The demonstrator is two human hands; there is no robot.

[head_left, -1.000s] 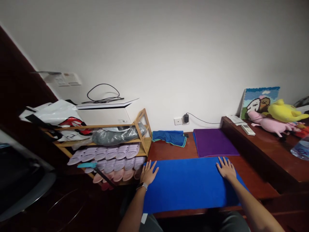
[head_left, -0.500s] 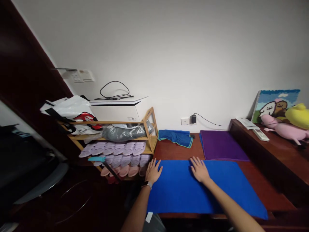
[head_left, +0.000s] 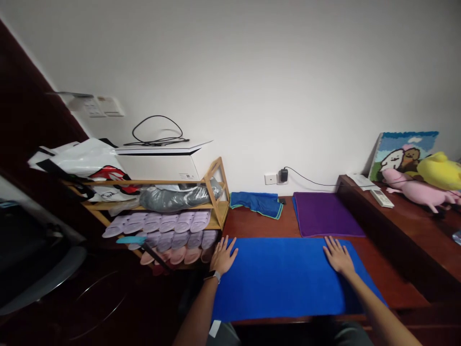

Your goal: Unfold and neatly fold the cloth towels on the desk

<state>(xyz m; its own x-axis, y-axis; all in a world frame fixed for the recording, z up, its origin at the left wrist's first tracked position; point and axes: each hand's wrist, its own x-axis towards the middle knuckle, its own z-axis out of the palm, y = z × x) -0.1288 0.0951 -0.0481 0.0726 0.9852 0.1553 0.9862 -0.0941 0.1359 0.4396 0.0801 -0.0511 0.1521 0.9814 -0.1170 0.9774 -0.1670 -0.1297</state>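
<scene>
A bright blue towel (head_left: 277, 278) lies spread flat on the reddish-brown table (head_left: 252, 225). My left hand (head_left: 223, 257) rests palm down on its far left corner, fingers spread, a watch on the wrist. Near the far right corner, my right hand (head_left: 339, 256) lies flat on the cloth with its fingers apart. Behind the towel sits a purple folded cloth (head_left: 328, 214) with a blue edge showing under its left side. Further left, a smaller crumpled blue cloth (head_left: 256, 203) with a green border lies against the wall.
To the left stands a wooden shoe rack (head_left: 219, 192) with several slippers (head_left: 169, 222), a white box (head_left: 158, 166) and a bag (head_left: 90, 161). At right, a raised ledge holds a remote (head_left: 382, 197), a pink plush toy (head_left: 414, 189) and a yellow one (head_left: 441, 170). A plugged-in adapter (head_left: 284, 175) trails a cable.
My right hand has slid right across the towel, from its middle to near the far right corner. My left hand stays at the left corner. The view has shifted slightly right.
</scene>
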